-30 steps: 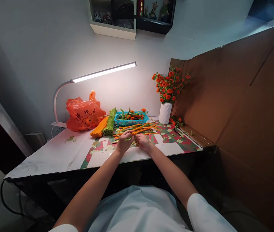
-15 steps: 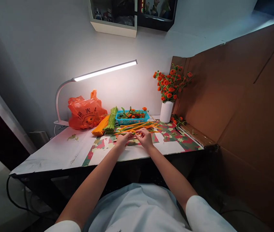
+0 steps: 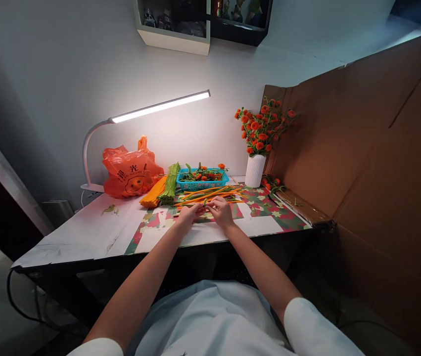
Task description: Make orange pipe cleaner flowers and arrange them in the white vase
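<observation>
Left hand [image 3: 188, 217] and right hand [image 3: 221, 212] at frame centre, fingertips pinched around a small green piece [image 3: 205, 202], orange and green strips [image 3: 222, 192] just above.

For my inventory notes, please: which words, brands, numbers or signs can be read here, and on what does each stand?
"光": on the orange plastic bag; the characters beside it are unclear.
"GUANG": on the same bag, just below; the neighbouring letters are unclear.
No other text can be read.

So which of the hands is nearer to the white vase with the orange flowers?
The right. The right hand is in front of the white vase and off to its left; the left hand is farther left.
</observation>
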The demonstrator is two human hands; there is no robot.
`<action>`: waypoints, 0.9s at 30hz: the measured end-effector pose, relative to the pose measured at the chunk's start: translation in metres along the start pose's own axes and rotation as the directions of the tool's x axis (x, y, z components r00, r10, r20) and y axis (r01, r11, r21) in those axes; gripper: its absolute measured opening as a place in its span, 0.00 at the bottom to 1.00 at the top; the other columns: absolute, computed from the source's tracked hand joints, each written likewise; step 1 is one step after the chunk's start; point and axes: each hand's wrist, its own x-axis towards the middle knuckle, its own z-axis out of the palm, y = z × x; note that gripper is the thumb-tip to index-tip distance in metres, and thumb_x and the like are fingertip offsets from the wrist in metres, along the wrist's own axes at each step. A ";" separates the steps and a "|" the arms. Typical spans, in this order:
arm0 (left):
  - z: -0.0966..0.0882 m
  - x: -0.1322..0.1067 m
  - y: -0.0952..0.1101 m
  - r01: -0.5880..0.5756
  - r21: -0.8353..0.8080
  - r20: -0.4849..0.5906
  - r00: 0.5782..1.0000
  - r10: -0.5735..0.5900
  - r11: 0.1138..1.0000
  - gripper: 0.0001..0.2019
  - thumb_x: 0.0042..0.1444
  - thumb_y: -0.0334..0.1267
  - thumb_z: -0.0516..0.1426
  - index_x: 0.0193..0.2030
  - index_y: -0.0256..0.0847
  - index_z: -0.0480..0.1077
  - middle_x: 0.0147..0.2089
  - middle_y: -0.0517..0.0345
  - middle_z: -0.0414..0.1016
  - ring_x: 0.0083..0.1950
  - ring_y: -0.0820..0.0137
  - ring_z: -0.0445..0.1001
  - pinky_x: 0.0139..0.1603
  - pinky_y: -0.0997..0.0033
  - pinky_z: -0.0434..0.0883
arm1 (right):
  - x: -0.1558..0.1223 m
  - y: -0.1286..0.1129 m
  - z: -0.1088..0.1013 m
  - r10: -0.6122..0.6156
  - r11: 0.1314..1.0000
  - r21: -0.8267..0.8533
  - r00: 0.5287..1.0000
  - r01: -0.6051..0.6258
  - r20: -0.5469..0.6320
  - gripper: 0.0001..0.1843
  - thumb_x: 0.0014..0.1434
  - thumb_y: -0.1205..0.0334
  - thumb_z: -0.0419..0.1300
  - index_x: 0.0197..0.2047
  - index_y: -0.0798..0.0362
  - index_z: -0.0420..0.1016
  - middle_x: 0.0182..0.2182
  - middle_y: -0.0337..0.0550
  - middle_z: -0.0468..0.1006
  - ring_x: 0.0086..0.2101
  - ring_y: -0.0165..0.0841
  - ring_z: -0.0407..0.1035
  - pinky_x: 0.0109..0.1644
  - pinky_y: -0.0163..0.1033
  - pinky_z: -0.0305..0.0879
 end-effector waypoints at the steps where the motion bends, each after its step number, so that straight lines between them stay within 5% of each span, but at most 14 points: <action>1: 0.000 0.000 0.000 0.002 -0.001 -0.005 1.000 -0.002 1.000 0.07 0.42 0.32 0.66 0.26 0.34 0.71 0.26 0.52 0.77 0.30 0.69 0.78 0.40 0.68 0.77 | 0.000 0.000 0.000 -0.007 1.000 -0.007 1.000 0.007 0.004 0.11 0.60 0.58 0.59 0.30 0.51 0.80 0.29 0.43 0.73 0.35 0.35 0.67 0.39 0.39 0.62; 7: 0.004 -0.003 0.004 0.030 0.003 -0.022 0.999 -0.030 1.000 0.06 0.41 0.30 0.65 0.25 0.32 0.72 0.25 0.52 0.76 0.29 0.71 0.76 0.36 0.71 0.76 | 0.000 0.000 0.000 0.002 1.000 0.000 1.000 -0.002 0.006 0.11 0.58 0.58 0.60 0.27 0.51 0.78 0.29 0.44 0.74 0.35 0.36 0.67 0.40 0.40 0.63; 12: 0.004 -0.004 0.005 -0.027 0.067 0.036 0.999 0.025 0.997 0.14 0.41 0.41 0.67 0.24 0.34 0.69 0.22 0.59 0.71 0.22 0.76 0.69 0.26 0.75 0.70 | 0.001 0.002 0.000 0.145 0.975 0.172 0.989 -0.140 -0.017 0.13 0.56 0.52 0.60 0.30 0.52 0.78 0.30 0.44 0.74 0.32 0.34 0.66 0.33 0.37 0.62; 19: 0.006 -0.011 0.005 -0.151 0.153 0.280 0.954 0.103 0.977 0.25 0.39 0.57 0.66 0.33 0.38 0.69 0.25 0.66 0.63 0.21 0.80 0.60 0.19 0.80 0.61 | 0.005 0.006 0.005 0.314 0.781 0.490 0.921 -0.388 0.229 0.20 0.50 0.44 0.61 0.38 0.51 0.78 0.35 0.43 0.76 0.34 0.32 0.69 0.38 0.37 0.66; 27: 0.007 -0.019 0.004 -0.066 0.168 0.371 0.929 -0.001 0.984 0.22 0.49 0.55 0.61 0.44 0.42 0.67 0.28 0.66 0.62 0.20 0.80 0.60 0.18 0.80 0.61 | 0.006 -0.005 -0.003 0.399 0.550 0.657 0.853 -0.516 0.335 0.18 0.40 0.50 0.70 0.33 0.51 0.74 0.28 0.36 0.73 0.30 0.27 0.66 0.35 0.33 0.63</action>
